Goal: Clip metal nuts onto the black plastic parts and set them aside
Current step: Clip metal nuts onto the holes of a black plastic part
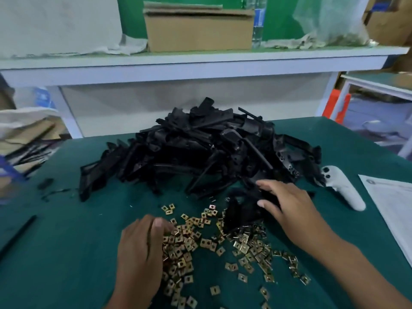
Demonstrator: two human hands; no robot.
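A big heap of black plastic parts (pixel 200 148) lies in the middle of the green table. In front of it several brass-coloured metal nuts (pixel 223 246) are scattered. My left hand (pixel 142 248) rests on the left side of the nuts, fingers curled down into them; whether it pinches one is hidden. My right hand (pixel 287 204) reaches to the heap's near right edge and its fingers and thumb close round a blurred black plastic part (pixel 243 208).
A white handheld controller (pixel 343 188) lies right of the heap, beside a sheet of paper (pixel 392 208). A black rod (pixel 17 235) and small black bits (pixel 51 188) lie at the left. A cardboard box (pixel 198 30) stands on the shelf behind.
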